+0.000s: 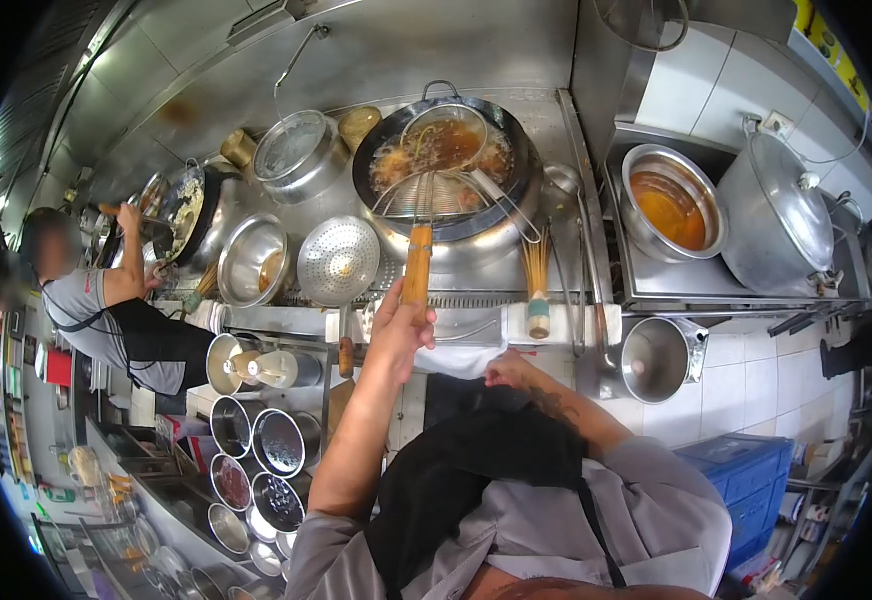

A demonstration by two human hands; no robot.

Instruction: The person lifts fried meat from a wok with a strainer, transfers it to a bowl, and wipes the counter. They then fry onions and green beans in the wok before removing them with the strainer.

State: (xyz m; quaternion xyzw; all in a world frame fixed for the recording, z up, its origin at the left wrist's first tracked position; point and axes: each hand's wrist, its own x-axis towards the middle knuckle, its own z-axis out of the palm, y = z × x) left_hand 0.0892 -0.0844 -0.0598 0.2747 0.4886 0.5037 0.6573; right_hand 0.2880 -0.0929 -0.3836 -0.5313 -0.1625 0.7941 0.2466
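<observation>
My left hand (402, 328) is wrapped round the wooden handle of a wire-mesh skimmer (434, 197), whose bowl is over the near side of a large wok (518, 150). Dark orange oil (396, 165) bubbles in the wok. A second round strainer (446, 128) sits in the oil, and its metal handle rests across the right rim. My right hand (513, 371) is low at the counter's front edge, fingers curled, beside a white cloth (466, 358). Whether it grips anything is hidden. A perforated ladle (339, 260) lies left of my left hand.
Left of the wok stand a metal pot (301, 160) and a steel bowl (254, 260). A bamboo brush (538, 290) and a long ladle (586, 250) lie right. Farther right are an oil pot (671, 205) and a lidded pot (781, 215). A co-worker (121, 320) tends another wok.
</observation>
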